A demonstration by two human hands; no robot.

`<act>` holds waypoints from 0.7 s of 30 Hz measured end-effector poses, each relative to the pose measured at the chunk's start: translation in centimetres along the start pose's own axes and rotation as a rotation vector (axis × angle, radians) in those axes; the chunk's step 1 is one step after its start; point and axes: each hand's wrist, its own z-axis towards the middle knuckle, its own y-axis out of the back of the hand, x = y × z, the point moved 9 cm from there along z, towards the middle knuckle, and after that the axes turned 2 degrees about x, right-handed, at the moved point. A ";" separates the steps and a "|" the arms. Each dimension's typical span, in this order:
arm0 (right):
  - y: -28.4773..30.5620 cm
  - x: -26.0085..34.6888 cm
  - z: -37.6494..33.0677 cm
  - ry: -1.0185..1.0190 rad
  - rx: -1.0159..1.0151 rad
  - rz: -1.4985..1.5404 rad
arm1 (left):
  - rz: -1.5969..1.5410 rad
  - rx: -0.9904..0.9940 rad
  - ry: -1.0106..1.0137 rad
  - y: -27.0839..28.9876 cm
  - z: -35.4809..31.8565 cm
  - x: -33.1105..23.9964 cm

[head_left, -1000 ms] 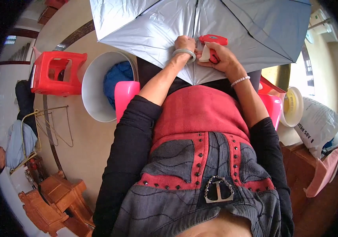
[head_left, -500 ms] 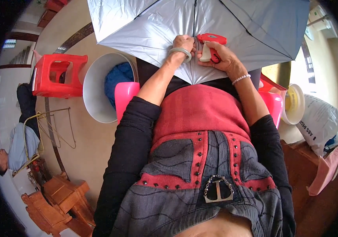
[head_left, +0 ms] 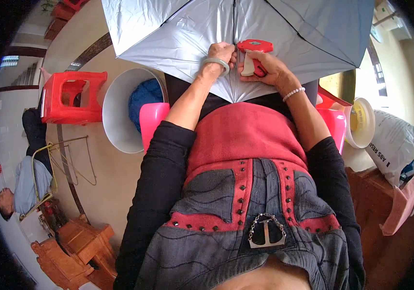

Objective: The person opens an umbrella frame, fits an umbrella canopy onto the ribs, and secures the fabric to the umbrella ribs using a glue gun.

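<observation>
1. A red and white tagging gun (head_left: 254, 57) lies against the silver inside of an open umbrella (head_left: 168, 38), beside the dark rib seam that runs up the middle of the canopy. Its red head points toward the person's left, at the seam, and its white grip slants down toward the right hand; the long axis runs roughly left to right, slightly tilted.
2. The right hand (head_left: 270, 68) is closed round the gun's grip, wrist bent back, with a bead bracelet (head_left: 294, 93) on the wrist.
3. The left hand (head_left: 220, 53) is clenched on the umbrella cloth at the seam, just beside the gun's head; a pale bangle (head_left: 215, 64) sits on its wrist. The two hands are close together, almost touching.
4. Both forearms reach up from the black sleeves over a red and grey garment, converging at the canopy's lower edge.
5. The umbrella spreads across the top of the view, over the person's lap.
6. On the floor to the left stand a white bucket (head_left: 115, 111) with blue stuff inside and a red plastic stool (head_left: 71, 96); a pink plastic piece (head_left: 152, 121) lies just beside the left arm.
</observation>
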 end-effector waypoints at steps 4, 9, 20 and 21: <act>0.3 -0.1 0.0 -0.009 -0.037 0.011 | -0.011 -0.034 -0.019 0.0 0.0 0.0; 0.2 0.3 -0.3 -0.005 -0.038 0.021 | 0.020 -0.070 0.002 0.5 0.2 0.0; -0.2 0.2 -0.5 0.009 -0.022 -0.035 | -0.036 -0.015 0.026 0.5 0.6 0.8; -0.2 0.2 -0.5 0.009 -0.024 -0.033 | -0.035 -0.014 0.027 0.5 0.6 0.8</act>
